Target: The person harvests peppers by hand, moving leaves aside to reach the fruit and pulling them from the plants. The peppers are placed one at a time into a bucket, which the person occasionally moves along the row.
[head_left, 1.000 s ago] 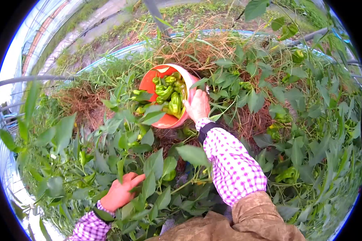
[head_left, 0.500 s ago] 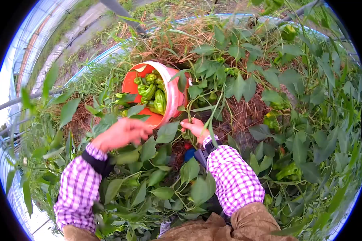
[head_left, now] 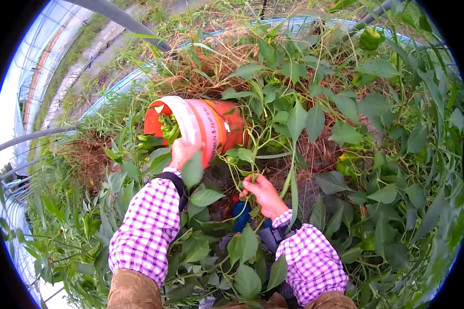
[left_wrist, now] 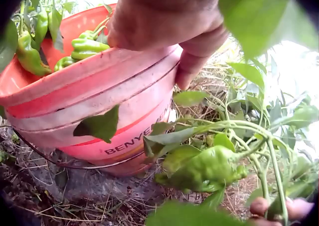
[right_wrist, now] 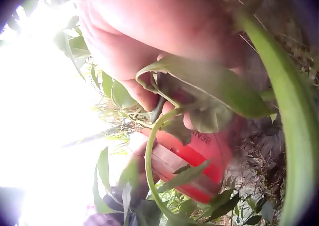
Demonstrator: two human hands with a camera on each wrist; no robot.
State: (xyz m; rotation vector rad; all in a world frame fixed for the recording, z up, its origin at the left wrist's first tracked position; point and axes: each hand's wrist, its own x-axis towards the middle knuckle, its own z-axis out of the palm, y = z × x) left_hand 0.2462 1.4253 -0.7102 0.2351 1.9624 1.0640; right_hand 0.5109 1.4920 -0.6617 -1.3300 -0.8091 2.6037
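My left hand [head_left: 184, 153] grips the rim of an orange-red bucket [head_left: 224, 123], with the fingers inside and the thumb outside in the left wrist view. The bucket leans toward the left, and green peppers [head_left: 168, 127] show in its mouth. My right hand [head_left: 265, 195] pinches a green stem of a pepper plant [head_left: 252, 167], just right of the bucket and nearer to me. From that branch hangs a wrinkled green pepper [left_wrist: 207, 168], between the bucket and the right fingertips [left_wrist: 299, 208]. In the right wrist view, a leaf partly hides the right fingers.
Leafy pepper plants [head_left: 386, 195] surround both arms, with more peppers such as one [head_left: 370, 38] at upper right. Dry straw [head_left: 206, 69] covers the ground behind the bucket. A grey pipe [head_left: 116, 15] crosses at upper left. Something blue [head_left: 241, 215] shows below the right hand.
My right hand has let go of the bucket's rim and taken hold of the stem. My left hand has risen from the leaves to grip the rim, and the bucket's mouth now faces farther left.
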